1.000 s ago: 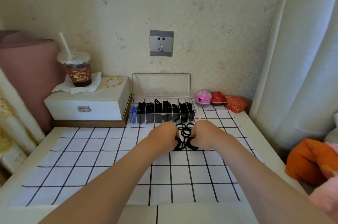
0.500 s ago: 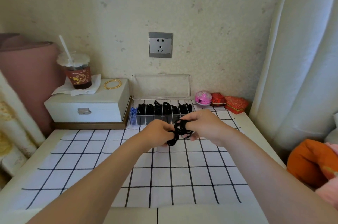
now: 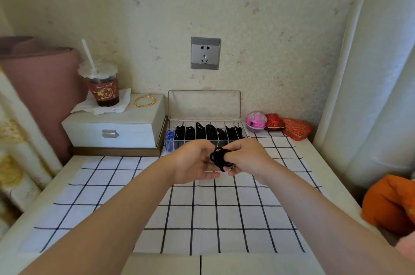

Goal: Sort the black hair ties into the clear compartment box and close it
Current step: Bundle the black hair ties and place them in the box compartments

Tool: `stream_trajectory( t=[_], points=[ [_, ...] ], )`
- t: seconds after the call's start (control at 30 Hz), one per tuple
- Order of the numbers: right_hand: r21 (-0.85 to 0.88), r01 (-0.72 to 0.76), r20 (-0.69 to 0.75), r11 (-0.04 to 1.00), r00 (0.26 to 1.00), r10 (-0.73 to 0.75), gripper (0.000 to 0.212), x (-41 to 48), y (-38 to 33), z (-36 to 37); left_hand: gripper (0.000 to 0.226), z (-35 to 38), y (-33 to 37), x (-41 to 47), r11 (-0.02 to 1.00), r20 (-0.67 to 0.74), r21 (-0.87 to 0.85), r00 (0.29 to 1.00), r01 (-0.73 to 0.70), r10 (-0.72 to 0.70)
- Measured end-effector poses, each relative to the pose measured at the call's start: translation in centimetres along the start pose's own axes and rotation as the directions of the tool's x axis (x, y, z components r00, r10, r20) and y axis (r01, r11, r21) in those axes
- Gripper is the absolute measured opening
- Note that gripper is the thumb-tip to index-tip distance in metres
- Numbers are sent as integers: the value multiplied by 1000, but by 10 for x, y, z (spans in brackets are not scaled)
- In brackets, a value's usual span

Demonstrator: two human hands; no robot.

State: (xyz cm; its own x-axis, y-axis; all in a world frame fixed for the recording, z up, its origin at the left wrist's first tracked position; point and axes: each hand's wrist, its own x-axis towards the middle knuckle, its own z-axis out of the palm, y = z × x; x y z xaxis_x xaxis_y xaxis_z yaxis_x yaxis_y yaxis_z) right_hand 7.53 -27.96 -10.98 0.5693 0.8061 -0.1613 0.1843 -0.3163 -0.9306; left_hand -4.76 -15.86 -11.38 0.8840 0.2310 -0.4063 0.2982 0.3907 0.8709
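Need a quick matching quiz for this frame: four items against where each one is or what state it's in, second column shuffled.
Things:
1. gold bangle
2. bunch of black hair ties
3. pink round case
4. clear lid

Places or states:
A. gripped by the right hand, above the checked cloth
B. standing open against the wall
C. lying on the white jewelry box
D. between the clear compartment box and the red tins

Pairs: 1-C, 2-A, 3-D, 4-B
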Motion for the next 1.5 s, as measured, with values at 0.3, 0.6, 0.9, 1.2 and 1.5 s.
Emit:
stream_trajectory(
  t=[0.3,0.6,0.9,1.2,1.5],
  points=[
    [-217,87,-33,972,995,-97,15,4,6,4,26,-1,-8,5,974,-56,217,995,-66,80],
    [134,-55,107,989,993,41,24,3,2,-10,27,-2,-2,1,961,-77,254,988,-110,134],
    [305,-203,231,931,964,134,27,5,4,-13,37,-3,-2,1,928,-286,309,910,-208,300],
    [402,-114,114,908,991,74,20,14,2,-8,20,2,-5,10,770,-294,515,765,-378,572],
    [305,34,-218,952,975,35,32,54,-20,-5,38,-18,23,25,588,-172,750,769,-303,616]
  ],
)
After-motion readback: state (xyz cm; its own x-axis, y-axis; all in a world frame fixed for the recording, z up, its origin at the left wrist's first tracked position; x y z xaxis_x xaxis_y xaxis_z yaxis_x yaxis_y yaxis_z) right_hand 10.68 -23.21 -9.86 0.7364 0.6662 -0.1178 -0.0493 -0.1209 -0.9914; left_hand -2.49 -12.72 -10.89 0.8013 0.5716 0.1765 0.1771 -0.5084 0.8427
